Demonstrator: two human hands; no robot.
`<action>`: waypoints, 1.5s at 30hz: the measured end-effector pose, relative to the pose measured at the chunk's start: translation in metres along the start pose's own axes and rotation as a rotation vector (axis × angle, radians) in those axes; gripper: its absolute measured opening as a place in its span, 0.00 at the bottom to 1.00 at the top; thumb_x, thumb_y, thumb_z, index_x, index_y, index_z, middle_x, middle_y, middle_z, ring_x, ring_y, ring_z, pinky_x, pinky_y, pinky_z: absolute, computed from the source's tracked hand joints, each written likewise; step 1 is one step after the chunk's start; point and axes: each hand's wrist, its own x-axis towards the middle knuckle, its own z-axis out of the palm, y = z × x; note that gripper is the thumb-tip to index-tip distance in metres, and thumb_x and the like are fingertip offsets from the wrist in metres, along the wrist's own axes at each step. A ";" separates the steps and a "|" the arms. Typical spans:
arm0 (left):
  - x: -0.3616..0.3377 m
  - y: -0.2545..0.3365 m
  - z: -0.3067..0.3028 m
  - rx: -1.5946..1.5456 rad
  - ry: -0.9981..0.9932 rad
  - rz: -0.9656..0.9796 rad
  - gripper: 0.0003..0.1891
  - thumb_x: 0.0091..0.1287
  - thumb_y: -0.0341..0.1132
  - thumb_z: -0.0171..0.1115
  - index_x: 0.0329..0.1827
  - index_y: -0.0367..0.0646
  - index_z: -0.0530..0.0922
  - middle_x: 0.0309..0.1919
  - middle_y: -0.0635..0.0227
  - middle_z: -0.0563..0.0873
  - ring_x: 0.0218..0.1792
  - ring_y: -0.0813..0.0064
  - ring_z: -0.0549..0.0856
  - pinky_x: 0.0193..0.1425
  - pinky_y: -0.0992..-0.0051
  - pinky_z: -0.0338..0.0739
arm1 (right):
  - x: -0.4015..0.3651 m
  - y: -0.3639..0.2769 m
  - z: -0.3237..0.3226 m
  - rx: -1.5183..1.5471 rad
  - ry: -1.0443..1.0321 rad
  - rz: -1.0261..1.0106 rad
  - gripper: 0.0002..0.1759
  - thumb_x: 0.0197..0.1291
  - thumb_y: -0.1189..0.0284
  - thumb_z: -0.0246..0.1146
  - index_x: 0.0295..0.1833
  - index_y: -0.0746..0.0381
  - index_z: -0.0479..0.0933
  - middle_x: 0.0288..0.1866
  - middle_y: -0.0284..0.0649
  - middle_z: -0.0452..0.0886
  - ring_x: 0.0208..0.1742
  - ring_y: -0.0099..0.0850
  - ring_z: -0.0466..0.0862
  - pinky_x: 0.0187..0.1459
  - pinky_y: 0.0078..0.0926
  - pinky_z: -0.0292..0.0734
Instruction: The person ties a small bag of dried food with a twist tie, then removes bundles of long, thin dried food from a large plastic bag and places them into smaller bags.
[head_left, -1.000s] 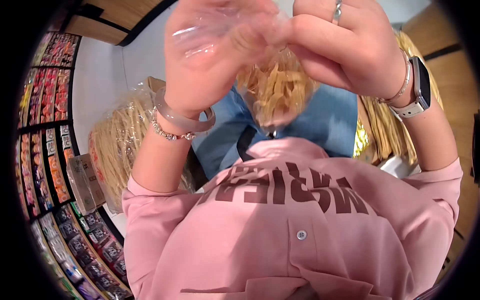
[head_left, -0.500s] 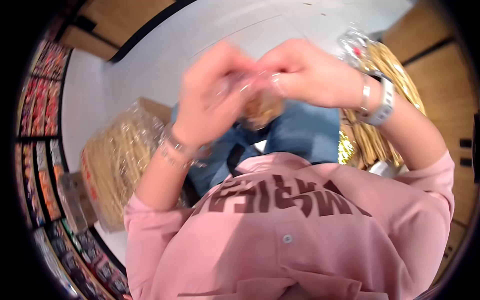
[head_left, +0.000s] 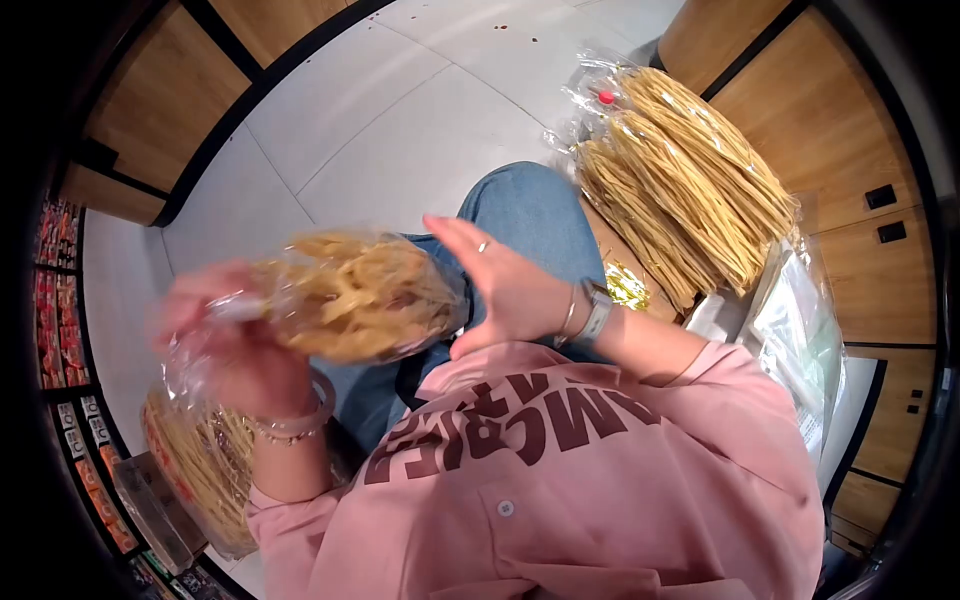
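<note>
My left hand (head_left: pixel 235 335), smeared by motion, is closed around the gathered neck of a clear plastic bag of yellowish, curled dried pieces (head_left: pixel 365 295). The bag is lying sideways in the air over my lap, its loose plastic end hanging past the left hand. At the bag's far end is my right hand (head_left: pixel 515 290), with thumb and fingers spread wide and the palm facing the bag. Under the hands show my blue jeans (head_left: pixel 530 200).
Long bags of pale yellow sticks (head_left: pixel 680 180) lie on cardboard at right, beside gold tinsel (head_left: pixel 625 287) and clear plastic packaging (head_left: pixel 790 330). Another bag of sticks (head_left: pixel 200 460) is at lower left, near a box (head_left: pixel 150 510). Shelves of packets (head_left: pixel 60 325) and wooden cabinets (head_left: pixel 820 130) flank the tiled floor.
Both hands were together at the bag's top, higher up. Now the bag is tipped sideways and swung left in my left hand; my right hand has let go of the top and opened.
</note>
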 end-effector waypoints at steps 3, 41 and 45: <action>0.029 0.025 -0.001 -0.334 -0.173 -0.036 0.15 0.72 0.46 0.47 0.40 0.43 0.69 0.34 0.67 0.76 0.34 0.75 0.74 0.42 0.73 0.75 | -0.015 -0.004 0.026 -0.048 0.156 -0.031 0.64 0.29 0.57 0.78 0.72 0.61 0.48 0.64 0.54 0.62 0.63 0.51 0.67 0.61 0.43 0.64; -0.063 -0.072 0.034 -0.142 -0.742 -1.172 0.13 0.66 0.30 0.57 0.52 0.40 0.71 0.43 0.70 0.79 0.42 0.81 0.78 0.49 0.81 0.71 | -0.110 -0.007 -0.150 -0.518 0.996 0.492 0.56 0.40 0.70 0.76 0.70 0.67 0.46 0.57 0.50 0.70 0.54 0.36 0.77 0.53 0.30 0.75; -0.067 -0.075 0.031 -0.132 -0.736 -1.198 0.12 0.66 0.29 0.57 0.51 0.40 0.72 0.42 0.71 0.80 0.42 0.81 0.78 0.48 0.82 0.71 | -0.130 -0.013 -0.198 -0.255 1.265 0.451 0.38 0.48 0.73 0.71 0.61 0.68 0.58 0.46 0.44 0.76 0.43 0.30 0.80 0.45 0.25 0.78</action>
